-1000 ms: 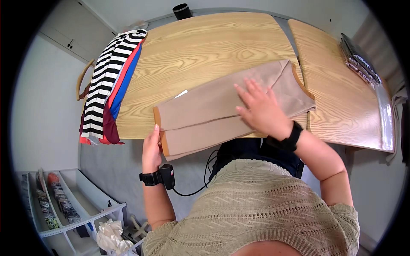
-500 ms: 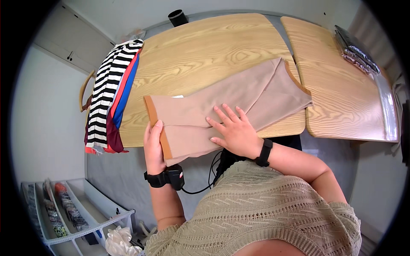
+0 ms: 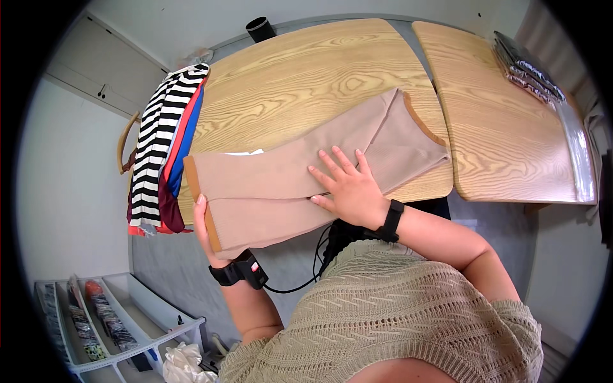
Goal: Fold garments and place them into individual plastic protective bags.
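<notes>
A folded beige garment [image 3: 274, 175] with orange-brown bands at both ends lies slantwise over the table's near edge. My left hand [image 3: 207, 233] grips its left banded end, thumb on top and the other fingers hidden beneath the cloth. Pressed flat on the middle of the garment is my right hand [image 3: 354, 191], fingers spread and nothing held. A white label [image 3: 248, 152] peeks out along the far edge. Near its right end the cloth has a diagonal fold.
Stacked clothes, a black-and-white striped one [image 3: 156, 134] on top, hang off the left of the wooden table [image 3: 287, 83]. A second table [image 3: 504, 140] at right bears folded packages [image 3: 527, 70] and clear plastic bags [image 3: 575, 153]. A divided bin [image 3: 140, 306] stands lower left.
My left hand has moved left with the garment's banded end, and the garment has shifted left and lies flatter. My right hand stays pressed on the cloth.
</notes>
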A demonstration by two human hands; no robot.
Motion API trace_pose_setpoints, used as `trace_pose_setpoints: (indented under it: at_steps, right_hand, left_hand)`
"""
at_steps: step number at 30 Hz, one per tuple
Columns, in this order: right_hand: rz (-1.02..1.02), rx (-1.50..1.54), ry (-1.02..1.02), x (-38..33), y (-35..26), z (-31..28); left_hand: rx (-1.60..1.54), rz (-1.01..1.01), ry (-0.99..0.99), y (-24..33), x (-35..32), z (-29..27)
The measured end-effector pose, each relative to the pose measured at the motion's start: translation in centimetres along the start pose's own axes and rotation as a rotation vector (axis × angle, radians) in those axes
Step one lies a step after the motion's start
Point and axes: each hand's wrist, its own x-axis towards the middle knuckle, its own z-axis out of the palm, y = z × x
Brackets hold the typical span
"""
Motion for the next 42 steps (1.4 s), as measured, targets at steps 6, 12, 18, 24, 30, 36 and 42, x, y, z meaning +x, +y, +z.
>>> trace_pose_setpoints:
  at_steps: [6, 12, 18, 24, 30, 36, 42]
  right_hand:
    - [0.006, 0.038, -0.009, -0.1, 0.3, 0.6]
    - [-0.081, 0.125, 0.001, -0.2, 0.8, 0.2]
    - [-0.079, 0.084, 0.144, -1.9, 4.6, 0.2]
    - [0.076, 0.535, 0.303, -1.7, 4.2, 0.0]
    - [-0.070, 0.541, 0.386, -2.4, 4.6, 1.6]
    - [-0.035, 0.510, 0.285, -2.9, 5.1, 2.3]
    - [0.035, 0.506, 0.162, -2.9, 4.9, 1.5]
  left_hand:
    - [-0.003, 0.026, -0.081, 0.6, -0.3, 3.1]
    - [0.269, 0.119, -0.156, 0.3, 0.7, 9.3]
    - [0.347, 0.103, -0.257, -1.9, 1.7, 18.1]
    - [0.654, -0.140, -0.603, -7.8, 6.3, 24.1]
    - [0.953, -0.206, -0.708, -16.2, 9.4, 26.1]
    - [0.968, -0.525, -0.786, -14.8, 7.8, 26.7]
    - [1.050, 0.035, -0.909, -9.3, 7.2, 19.9]
